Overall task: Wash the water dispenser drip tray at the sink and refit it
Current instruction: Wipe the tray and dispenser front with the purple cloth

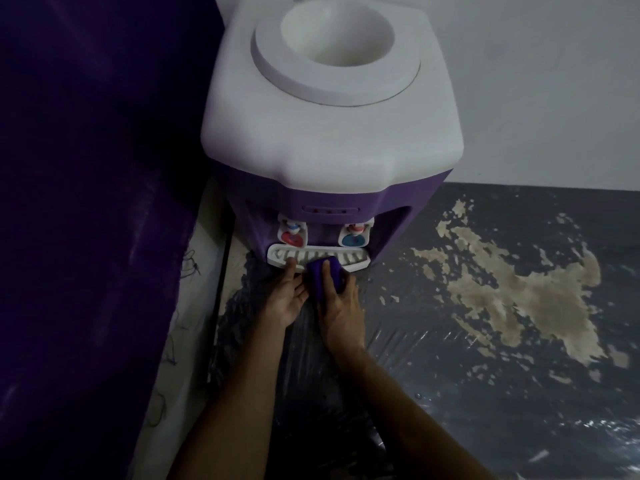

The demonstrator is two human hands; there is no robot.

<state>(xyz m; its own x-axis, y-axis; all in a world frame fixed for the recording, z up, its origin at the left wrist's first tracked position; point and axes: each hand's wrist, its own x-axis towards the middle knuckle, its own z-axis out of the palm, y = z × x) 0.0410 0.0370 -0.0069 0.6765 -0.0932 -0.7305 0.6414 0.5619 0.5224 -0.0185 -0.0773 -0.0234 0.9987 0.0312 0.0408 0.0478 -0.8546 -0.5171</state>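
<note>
The water dispenser [329, 133] has a white top with an empty bottle well and a purple body. Its white slatted drip tray [351, 259] sits at the foot of the front, under a red tap [292, 238] and a blue tap [353, 239]. My left hand [289, 294] grips the tray's front left edge, thumb on top of the slats. My right hand [341, 308] is closed around a purple piece [320, 271] that lies against the middle of the tray's front. The fingers hide part of the tray.
The dispenser stands on a dark surface covered in shiny plastic film [485, 393], with worn tan patches [519, 292] to the right. A purple panel [86, 202] rises close on the left. A white wall [536, 81] is behind.
</note>
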